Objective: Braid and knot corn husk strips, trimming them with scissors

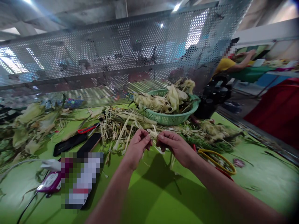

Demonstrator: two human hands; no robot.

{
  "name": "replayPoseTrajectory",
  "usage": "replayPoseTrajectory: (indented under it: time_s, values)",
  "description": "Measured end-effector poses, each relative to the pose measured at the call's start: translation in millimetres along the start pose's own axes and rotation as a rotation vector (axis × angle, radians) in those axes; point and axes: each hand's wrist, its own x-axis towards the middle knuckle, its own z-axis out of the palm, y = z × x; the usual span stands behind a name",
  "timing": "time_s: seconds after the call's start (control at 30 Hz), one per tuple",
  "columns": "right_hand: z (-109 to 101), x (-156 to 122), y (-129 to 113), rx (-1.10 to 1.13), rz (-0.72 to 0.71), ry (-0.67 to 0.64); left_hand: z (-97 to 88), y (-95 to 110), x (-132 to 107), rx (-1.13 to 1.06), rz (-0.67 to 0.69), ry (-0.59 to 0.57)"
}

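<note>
My left hand (137, 146) and my right hand (176, 145) meet close together over the green table. Between their pinched fingertips is a pale strip of corn husk (153, 133), looped or bunched in the middle. Thin ends of it hang below the fingers. Just beyond my hands lies a heap of dried stalks and husk strips (116, 124). Past that stands a green plastic basket (169, 118) holding husks and pale corn silk (149, 102). To the right of my right hand are yellow-handled scissors (218, 160), lying partly under plant bits.
At left lie two dark phones (90, 144), a red utility knife (88, 128), a pixelated phone-like item (84, 183) and a purple power strip (50, 180) with cables. Husks (35, 124) pile at far left. A black jug (215, 96) stands near the perforated metal panel (105, 62). A person in yellow (226, 65) works beyond.
</note>
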Motion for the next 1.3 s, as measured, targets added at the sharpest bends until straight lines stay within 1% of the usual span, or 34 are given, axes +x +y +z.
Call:
replayPoseTrajectory:
  time_s: [0.07,0.17,0.23,0.33,0.4,0.5,0.6,0.77,0.9,1.03,1.13,1.23,1.3]
  values:
    - [0.5,0.5,0.0,-0.009,0.013,-0.012,-0.2,0.8,-0.3,0.124,-0.003,-0.034]
    - [0.9,1.3,-0.5,-0.048,-0.015,0.036,0.5,0.0,-1.1,0.26,-0.01,-0.034]
    - [1.0,1.4,-0.7,-0.12,-0.057,0.061,0.9,-1.3,-1.5,0.329,0.017,-0.019]
    - [0.1,1.8,-0.2,-0.278,-0.126,0.086,0.4,-3.1,-1.1,0.491,0.074,-0.038]
    - [-1.5,2.6,0.4,-0.33,-0.155,0.115,-0.1,-3.8,-0.4,0.565,0.103,-0.046]
    - [-4.2,3.9,1.2,-0.246,-0.112,0.122,0.4,-3.1,0.2,0.559,0.112,-0.065]
    - [-5.6,4.4,1.4,-0.125,-0.058,0.111,2.4,0.8,-0.9,0.528,0.071,-0.105]
    - [-2.8,3.4,2.0,-0.069,-0.104,0.162,5.3,8.6,-3.0,0.483,0.027,-0.187]
    - [-2.8,4.2,4.0,-0.047,-0.132,0.202,5.4,6.9,-3.4,0.475,0.013,-0.235]
    - [-10.9,6.7,2.9,-0.145,-0.149,0.154,3.5,0.4,-2.6,0.505,0.039,-0.235]
    - [-16.7,7.4,-0.8,-0.327,-0.223,0.116,1.3,-4.6,-1.1,0.623,0.068,-0.216]
    - [-17.6,7.2,-2.5,-0.511,-0.298,0.057,0.0,-8.2,0.0,0.718,0.096,-0.215]
    - [-16.3,7.1,-1.2,-0.506,-0.306,0.049,0.3,-9.7,0.2,0.748,0.097,-0.233]
